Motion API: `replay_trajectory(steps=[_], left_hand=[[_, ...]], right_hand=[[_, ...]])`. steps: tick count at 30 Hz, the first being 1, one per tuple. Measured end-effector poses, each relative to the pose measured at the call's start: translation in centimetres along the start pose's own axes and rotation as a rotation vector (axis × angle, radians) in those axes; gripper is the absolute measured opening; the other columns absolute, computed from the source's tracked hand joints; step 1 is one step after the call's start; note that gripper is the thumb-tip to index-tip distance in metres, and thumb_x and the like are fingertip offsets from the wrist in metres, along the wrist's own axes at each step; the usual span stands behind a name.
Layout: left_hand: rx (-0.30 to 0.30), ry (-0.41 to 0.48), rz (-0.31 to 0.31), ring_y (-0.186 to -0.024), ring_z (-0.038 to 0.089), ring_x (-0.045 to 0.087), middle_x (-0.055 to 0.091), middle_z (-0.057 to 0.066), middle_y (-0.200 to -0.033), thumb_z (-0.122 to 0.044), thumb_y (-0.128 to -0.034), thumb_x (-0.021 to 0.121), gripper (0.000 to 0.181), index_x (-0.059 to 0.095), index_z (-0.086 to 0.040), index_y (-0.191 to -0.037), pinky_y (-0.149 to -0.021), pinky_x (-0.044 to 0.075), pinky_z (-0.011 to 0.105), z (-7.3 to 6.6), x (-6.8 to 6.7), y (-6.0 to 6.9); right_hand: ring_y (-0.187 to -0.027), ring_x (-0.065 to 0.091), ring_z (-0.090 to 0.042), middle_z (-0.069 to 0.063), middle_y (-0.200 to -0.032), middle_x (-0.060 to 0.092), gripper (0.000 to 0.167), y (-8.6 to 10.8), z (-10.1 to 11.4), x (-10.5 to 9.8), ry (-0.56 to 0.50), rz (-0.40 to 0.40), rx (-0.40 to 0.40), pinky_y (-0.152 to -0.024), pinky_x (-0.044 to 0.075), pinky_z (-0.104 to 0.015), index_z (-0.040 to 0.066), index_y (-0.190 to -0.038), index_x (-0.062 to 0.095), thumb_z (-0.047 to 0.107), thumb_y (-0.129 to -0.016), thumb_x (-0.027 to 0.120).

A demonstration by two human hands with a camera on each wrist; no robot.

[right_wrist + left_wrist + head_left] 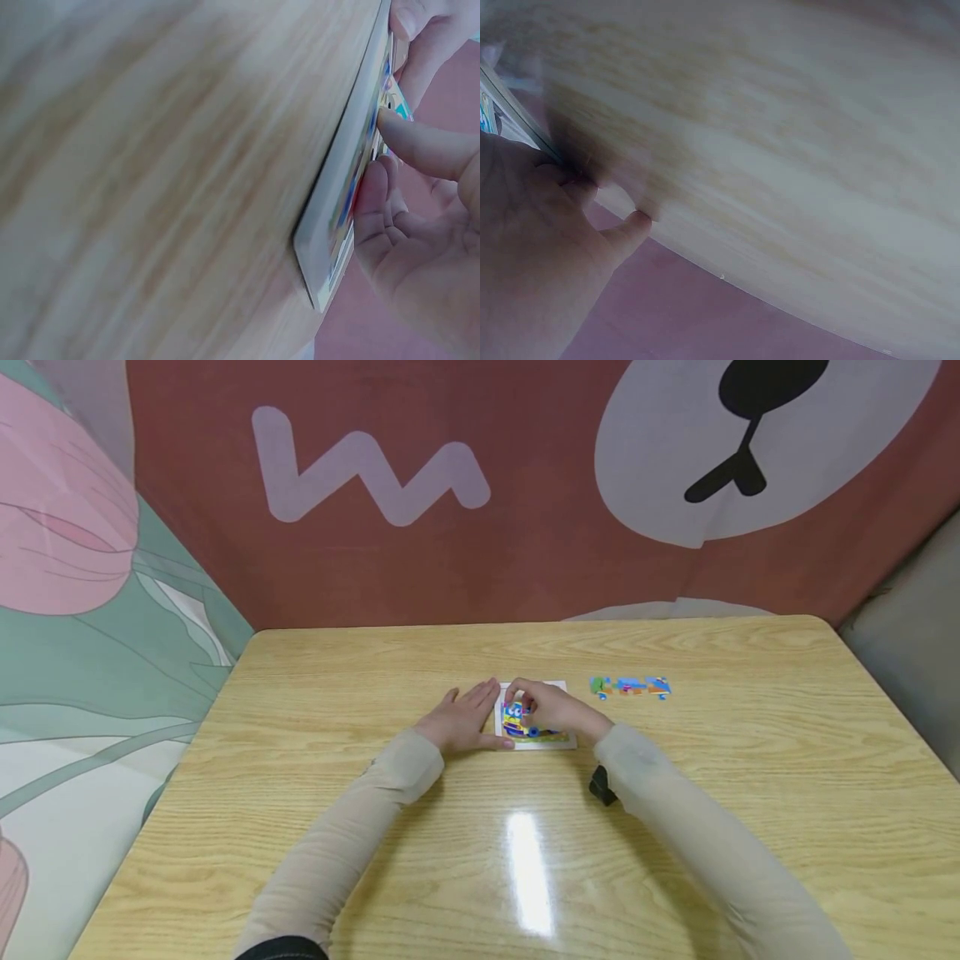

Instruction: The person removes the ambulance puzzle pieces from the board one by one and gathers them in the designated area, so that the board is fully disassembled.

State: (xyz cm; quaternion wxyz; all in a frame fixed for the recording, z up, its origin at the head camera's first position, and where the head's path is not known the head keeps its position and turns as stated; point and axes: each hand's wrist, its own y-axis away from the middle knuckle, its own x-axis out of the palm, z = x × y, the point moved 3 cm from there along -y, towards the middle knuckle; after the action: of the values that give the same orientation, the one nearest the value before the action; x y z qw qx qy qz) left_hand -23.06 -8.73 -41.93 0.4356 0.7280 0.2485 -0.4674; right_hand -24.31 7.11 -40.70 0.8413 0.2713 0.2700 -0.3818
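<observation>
A white-framed puzzle board [535, 746] with a bright picture lies flat on the table. My left hand [465, 720] rests at its left side, fingers extended and thumb along the lower left corner; the left wrist view shows this hand [547, 240] beside the board's edge. Over the board, my right hand [551, 706] has bent fingers. Seen from the right wrist, the right hand [427, 217] pinches a colourful puzzle piece [403, 109] that stands tilted above the board; its far side is hidden by the fingers.
Several loose puzzle pieces [630, 686] lie in a row to the right of the board. A dark object [602, 786] shows beside the right cuff. The wooden table [337, 668] meets a printed cloth backdrop [420, 577] at its far edge.
</observation>
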Motion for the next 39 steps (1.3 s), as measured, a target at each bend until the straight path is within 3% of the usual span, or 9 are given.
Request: replay_trajectory(steps=[8, 24, 39], left_hand=[[0.0, -0.006, -0.006, -0.151, 0.016, 0.0, -0.004, 0.001, -0.163, -0.072, -0.0871, 0.042, 0.1, -0.002, -0.013, -0.155, -0.122, 0.007, 0.051, 0.0, 0.1, 0.0], [-0.005, -0.007, -0.001, -0.151, 0.015, 0.0, -0.004, 0.001, -0.163, -0.072, -0.087, 0.042, 0.1, -0.002, -0.013, -0.155, -0.123, 0.007, 0.05, -0.1, 0.0, 0.0], [-0.007, -0.008, -0.007, -0.151, 0.015, 0.0, -0.004, 0.001, -0.163, -0.074, -0.0859, 0.042, 0.102, -0.003, -0.013, -0.155, -0.123, 0.007, 0.05, -0.1, 0.1, 0.1]], right_hand=[[-0.074, 0.048, -0.017, -0.009, -0.088, 0.055, 0.03, 0.1, 0.0, 0.0, -0.018, -0.003, 0.034, -0.064, 0.042, -0.023, 0.009, -0.114, 0.054, -0.003, -0.087, 0.06], [-0.063, 0.044, -0.013, -0.007, -0.079, 0.054, 0.024, 0.3, -0.1, -0.1, -0.109, -0.061, -0.018, -0.058, 0.039, -0.022, 0.004, -0.111, 0.058, -0.004, -0.089, 0.053], [-0.094, 0.063, -0.025, -0.015, -0.099, 0.065, 0.024, 0.9, -0.1, -1.0, -0.15, -0.138, 0.029, -0.078, 0.054, -0.03, 0.0, -0.114, 0.064, 0.004, -0.09, 0.061]])
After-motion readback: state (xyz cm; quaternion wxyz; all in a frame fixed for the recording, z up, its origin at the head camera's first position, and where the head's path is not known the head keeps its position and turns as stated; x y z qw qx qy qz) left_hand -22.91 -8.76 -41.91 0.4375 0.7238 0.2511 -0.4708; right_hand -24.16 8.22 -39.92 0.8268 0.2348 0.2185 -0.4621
